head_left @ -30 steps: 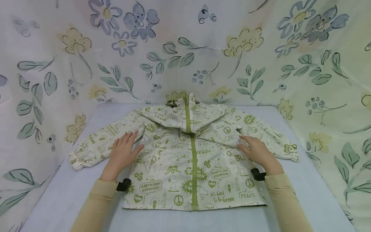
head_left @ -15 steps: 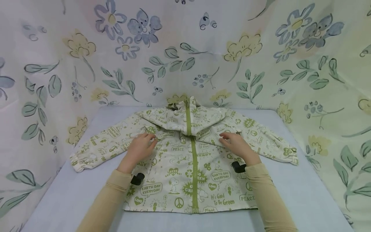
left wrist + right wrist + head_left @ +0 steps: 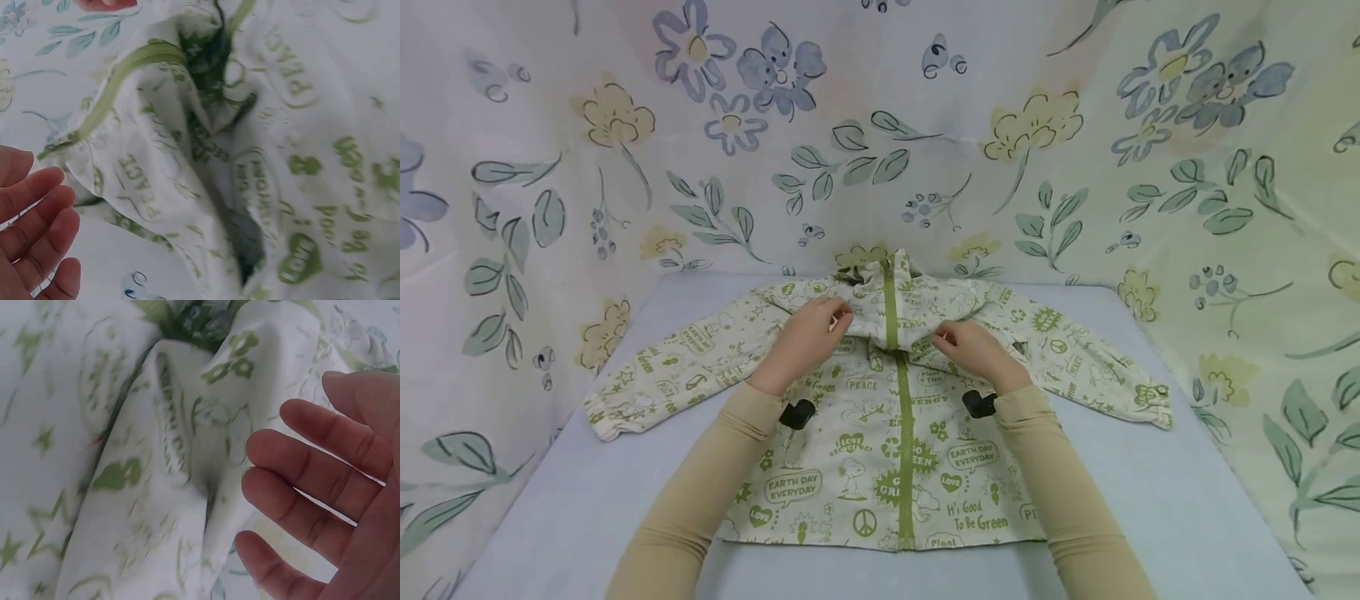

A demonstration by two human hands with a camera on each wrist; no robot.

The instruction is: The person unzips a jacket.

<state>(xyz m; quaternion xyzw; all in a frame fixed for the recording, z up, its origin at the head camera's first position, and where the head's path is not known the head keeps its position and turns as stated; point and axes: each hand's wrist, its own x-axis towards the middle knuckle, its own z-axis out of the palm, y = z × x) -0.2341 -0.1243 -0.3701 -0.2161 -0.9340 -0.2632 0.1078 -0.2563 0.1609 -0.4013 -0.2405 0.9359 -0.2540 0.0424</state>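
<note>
A cream hooded jacket (image 3: 850,467) with green lettering and cartoon prints lies front up, sleeves spread to both sides. Its green zipper (image 3: 906,442) runs down the middle, and the hood (image 3: 917,308) is folded forward over the chest. In the head view my left hand (image 3: 811,333) hovers over the left part of the hood, fingers loosely bent. My right hand (image 3: 977,354) is by the hood's lower right edge, lower than the left. Both wrist views show relaxed fingers beside the hood cloth with nothing in them: the left hand (image 3: 40,231) and the right hand (image 3: 319,487).
The jacket rests on a pale table (image 3: 580,517). Behind and beside it hangs a floral curtain (image 3: 880,200). A left sleeve (image 3: 677,358) and a right sleeve (image 3: 1090,367) reach toward the table's sides.
Both hands have moved inward and away from the body, from beside the jacket's sides to the hood. The jacket keeps its place; the camera view has shifted slightly.
</note>
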